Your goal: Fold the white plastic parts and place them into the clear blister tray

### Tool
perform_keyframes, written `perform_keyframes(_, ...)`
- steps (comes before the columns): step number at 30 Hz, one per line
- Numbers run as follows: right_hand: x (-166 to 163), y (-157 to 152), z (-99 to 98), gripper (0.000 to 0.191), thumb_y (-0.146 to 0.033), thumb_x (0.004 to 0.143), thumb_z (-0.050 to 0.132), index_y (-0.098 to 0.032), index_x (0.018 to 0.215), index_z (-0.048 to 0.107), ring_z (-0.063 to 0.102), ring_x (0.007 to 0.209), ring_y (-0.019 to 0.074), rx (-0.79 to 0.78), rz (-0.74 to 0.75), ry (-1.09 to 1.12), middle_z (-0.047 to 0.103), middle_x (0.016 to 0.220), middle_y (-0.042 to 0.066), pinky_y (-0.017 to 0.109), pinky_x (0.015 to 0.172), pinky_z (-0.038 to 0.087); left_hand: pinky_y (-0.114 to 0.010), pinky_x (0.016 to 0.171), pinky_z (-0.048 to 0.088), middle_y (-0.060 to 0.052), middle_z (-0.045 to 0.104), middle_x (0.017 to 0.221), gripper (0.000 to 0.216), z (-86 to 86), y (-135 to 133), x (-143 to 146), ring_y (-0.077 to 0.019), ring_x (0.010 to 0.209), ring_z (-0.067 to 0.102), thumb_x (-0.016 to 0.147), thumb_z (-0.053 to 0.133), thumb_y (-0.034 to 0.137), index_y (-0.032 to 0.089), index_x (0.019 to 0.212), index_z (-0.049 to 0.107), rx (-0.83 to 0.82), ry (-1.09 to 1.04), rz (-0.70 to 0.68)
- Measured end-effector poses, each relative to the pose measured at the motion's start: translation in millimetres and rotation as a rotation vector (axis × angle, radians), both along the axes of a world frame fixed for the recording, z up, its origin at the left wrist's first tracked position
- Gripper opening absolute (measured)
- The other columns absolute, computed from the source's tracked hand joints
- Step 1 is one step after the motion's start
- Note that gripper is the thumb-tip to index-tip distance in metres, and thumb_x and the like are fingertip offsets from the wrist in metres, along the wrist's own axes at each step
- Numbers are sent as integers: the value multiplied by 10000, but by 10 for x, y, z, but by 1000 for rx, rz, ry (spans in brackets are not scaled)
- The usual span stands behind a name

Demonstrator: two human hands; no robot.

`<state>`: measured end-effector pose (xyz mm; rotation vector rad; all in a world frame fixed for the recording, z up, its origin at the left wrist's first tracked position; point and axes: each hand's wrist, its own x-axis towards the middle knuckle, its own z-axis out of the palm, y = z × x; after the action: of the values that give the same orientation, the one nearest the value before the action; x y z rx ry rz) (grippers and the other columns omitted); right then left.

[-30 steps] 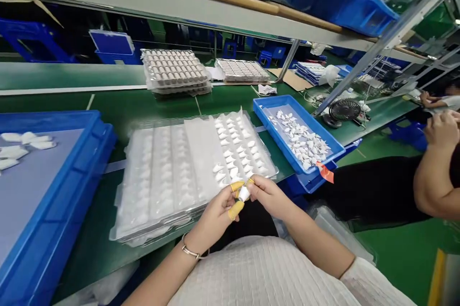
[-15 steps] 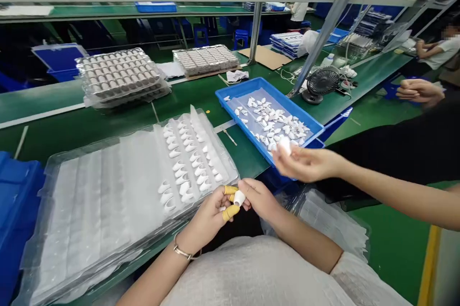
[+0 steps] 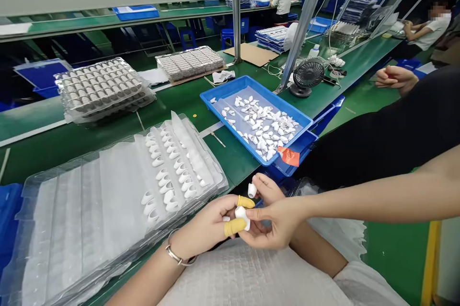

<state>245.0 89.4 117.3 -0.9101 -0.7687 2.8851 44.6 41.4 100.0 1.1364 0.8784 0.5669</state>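
**Co-worker's hand drops from the bin to meet the left hand**

Half a second ago the co-worker's hand [image 3: 280,223] hovered by the blue bin with a white piece. It has since come down in front of the person's lap, and the person's two hands have parted.

Farthest left of the left hand lies a clear blister tray [image 3: 89,215]. Its rows nearest the hand hold white moulded parts [image 3: 161,176]. Beyond it, well apart from the hands, sits a stack of filled trays [image 3: 100,88].

The left hand [image 3: 210,227] wears a bracelet [image 3: 176,255] at the wrist and yellow finger cots [image 3: 235,226] on thumb and forefinger. It pinches a white piece [image 3: 242,213] between those cots. The co-worker's hand, reaching in from the right, has its thumb and fingers on the same piece, so the piece is pinched from both sides.

Just above and behind that meeting point, the right hand [image 3: 268,190] is closed on a small white cap [image 3: 252,190], held upright in its fingertips. Its forearm runs under the co-worker's hand.

Beyond the right hand stands the blue bin [image 3: 219,97], with a scatter of loose white parts [image 3: 266,126] inside and an orange tag [image 3: 289,156] at its near corner. Farther right and well away are a small black fan [image 3: 307,76] and the co-worker's other hand [image 3: 395,78], which is curled shut.
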Motion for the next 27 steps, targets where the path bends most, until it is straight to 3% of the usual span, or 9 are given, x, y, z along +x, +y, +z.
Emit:
perform_keyframes(4, -2, 31, -117, 207, -315, 854, 669, -151, 731, 642, 697, 838, 182, 117, 89, 36, 670, 791, 60, 331, 749, 572, -184, 555, 442, 8, 606, 750, 300, -136, -53, 23, -83, 606, 511, 748, 770, 402, 164, 897, 664, -112, -67, 122)
perform_keyframes(9, -13, 268, -119, 102, -219, 785, 693, -174, 730, 621, 701, 802, 163, 344, 115, 72, 664, 804, 37, 286, 687, 580, -153, 523, 448, 9, 663, 809, 325, -299, -88, -58, -32, 512, 519, 688, 829, 386, 166, 835, 639, -234, -239, 589)
perform_keyframes(11, -77, 261, -225, 64, -196, 776, 654, -157, 820, 629, 682, 764, 126, 517, -45, 39, 670, 845, 23, 248, 665, 554, -145, 533, 466, 20, 659, 786, 337, -312, -97, -82, -29, 513, 528, 665, 850, 370, 170, 836, 640, -282, -293, 705)
perform_keyframes(13, -198, 135, -392, 182, -239, 816, 546, -142, 963, 594, 621, 643, 74, 718, -406, -39, 650, 844, -33, 210, 577, 490, -148, 561, 495, 39, 626, 702, 346, -312, -109, -98, -45, 544, 554, 652, 862, 357, 175, 849, 644, -302, -306, 785)
perform_keyframes(15, -346, -49, -558, 247, -245, 824, 523, -174, 1061, 534, 550, 551, 57, 774, -591, -98, 601, 792, -81, 193, 509, 426, -167, 605, 527, 46, 610, 675, 357, -313, -127, -109, -63, 590, 581, 648, 865, 355, 180, 868, 644, -303, -300, 841)
perform_keyframes(18, -537, -240, -694, 176, -250, 804, 615, -200, 954, 538, 482, 540, 77, 871, -558, -171, 510, 696, -72, 200, 499, 385, -192, 655, 547, 35, 632, 720, 377, -314, -166, -122, -80, 652, 610, 645, 865, 370, 182, 877, 635, -281, -278, 867)
perform_keyframes(21, -656, -262, -702, 170, -295, 782, 682, -177, 771, 560, 471, 631, 105, 1126, -438, -262, 492, 680, -41, 230, 586, 381, -202, 685, 539, 4, 661, 829, 354, -304, -213, -148, -103, 745, 628, 689, 829, 402, 174, 860, 619, -216, -249, 809)
perform_keyframes(23, -701, -235, -684, 198, -299, 782, 685, -168, 710, 556, 471, 676, 120, 1216, -414, -293, 506, 695, -24, 241, 619, 370, -227, 723, 538, -16, 665, 906, 335, -304, -245, -194, -121, 809, 629, 739, 785, 425, 173, 879, 616, -168, -228, 751)
perform_keyframes(27, -717, -184, -663, 199, -318, 822, 638, -165, 726, 556, 424, 610, 100, 1027, -386, -215, 491, 658, -34, 230, 569, 328, -273, 715, 528, -9, 643, 919, 465, -378, -289, -364, -127, 755, 617, 779, 739, 453, 219, 1145, 573, -72, -132, 631)
